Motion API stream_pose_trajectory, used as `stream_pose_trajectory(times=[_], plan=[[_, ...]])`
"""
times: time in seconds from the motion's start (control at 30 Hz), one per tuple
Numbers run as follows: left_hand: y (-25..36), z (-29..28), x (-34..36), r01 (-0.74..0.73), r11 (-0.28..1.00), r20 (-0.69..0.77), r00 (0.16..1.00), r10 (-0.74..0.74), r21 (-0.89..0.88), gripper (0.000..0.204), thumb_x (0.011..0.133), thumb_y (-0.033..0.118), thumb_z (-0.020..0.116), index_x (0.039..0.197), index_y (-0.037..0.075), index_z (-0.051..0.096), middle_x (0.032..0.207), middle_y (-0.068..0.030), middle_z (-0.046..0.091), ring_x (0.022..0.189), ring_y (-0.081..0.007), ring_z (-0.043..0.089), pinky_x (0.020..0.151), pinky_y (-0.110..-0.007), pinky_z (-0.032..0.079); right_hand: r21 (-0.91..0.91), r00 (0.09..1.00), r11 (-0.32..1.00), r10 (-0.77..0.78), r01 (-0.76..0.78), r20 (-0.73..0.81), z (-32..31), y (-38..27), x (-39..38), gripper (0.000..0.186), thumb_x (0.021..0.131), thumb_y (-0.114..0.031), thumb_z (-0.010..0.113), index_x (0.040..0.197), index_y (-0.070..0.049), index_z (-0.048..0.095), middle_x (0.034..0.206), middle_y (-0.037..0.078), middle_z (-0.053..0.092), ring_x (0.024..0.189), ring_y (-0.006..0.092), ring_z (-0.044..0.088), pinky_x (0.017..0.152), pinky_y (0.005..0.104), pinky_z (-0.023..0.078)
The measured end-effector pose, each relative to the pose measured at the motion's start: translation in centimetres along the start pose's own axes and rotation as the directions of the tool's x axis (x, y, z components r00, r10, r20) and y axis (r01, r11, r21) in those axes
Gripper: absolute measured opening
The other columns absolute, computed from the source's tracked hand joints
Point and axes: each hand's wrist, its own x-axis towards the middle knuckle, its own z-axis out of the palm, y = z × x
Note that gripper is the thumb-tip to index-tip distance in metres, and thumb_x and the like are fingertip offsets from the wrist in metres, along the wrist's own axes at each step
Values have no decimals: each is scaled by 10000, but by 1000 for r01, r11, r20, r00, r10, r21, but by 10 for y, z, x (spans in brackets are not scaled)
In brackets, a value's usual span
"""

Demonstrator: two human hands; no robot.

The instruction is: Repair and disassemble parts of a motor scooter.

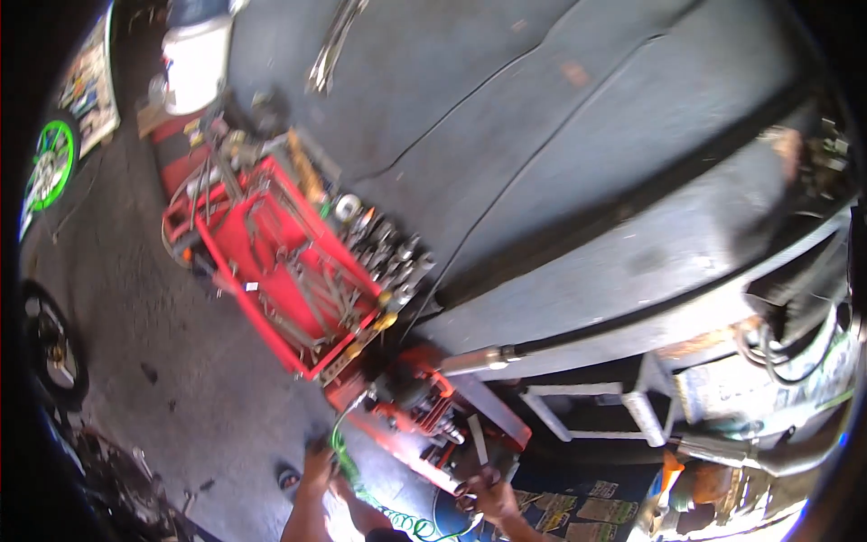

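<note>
Left hand (318, 462) bottom, left of centre, beside green coiled hose (346, 465); blur, cannot tell if its fingers are clenched, released or gripping the hose. Right hand (493, 499) bottom, right of centre, fingers curled, barely parted, around a small dark part (464, 495); its exact kind too blurred to tell, its long axis unclear too. Hose at lower centre, long axis slanting from upper left to lower right: upper end near the red machine (420, 397), coils dropping past the left hand, lower end running toward the right hand. Pale flat strip (477, 440) just above the right hand, near upright in frame, tilted slightly. Red tray (233, 237) at centre left carries wrenches, its long axis upper left to lower right; shiny metal sockets (393, 257) along its right side
</note>
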Motion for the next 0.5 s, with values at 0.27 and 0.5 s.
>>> stream_pose_trajectory(times=[0.27, 0.5], plan=[[-24, -264, -162, 115, 965, -225, 972, -61, 234, 353, 889, 64, 639, 1239, 32, 611, 770, -100, 645, 529, -185, 552, 452, -314, 477, -86, 557, 566, -823, 820, -110, -41, -334, -56, 488, 965, -516, 576, 926, -30, 552, 800, 113, 690, 667, 167, 684, 504, 265, 490], [-35, -327, -239, -542, 578, 421, 840, 342, 611, 532, 989, 302, 606, 1470, 148, 437, 997, -71, 655, 779, -168, 616, 671, -301, 550, 25, 491, 498, -844, 867, -217, -80, -399, -16, 533, 902, -517, 670, 1158, -58, 587, 800, 76, 694, 696, 191, 716, 461, 231, 470]])
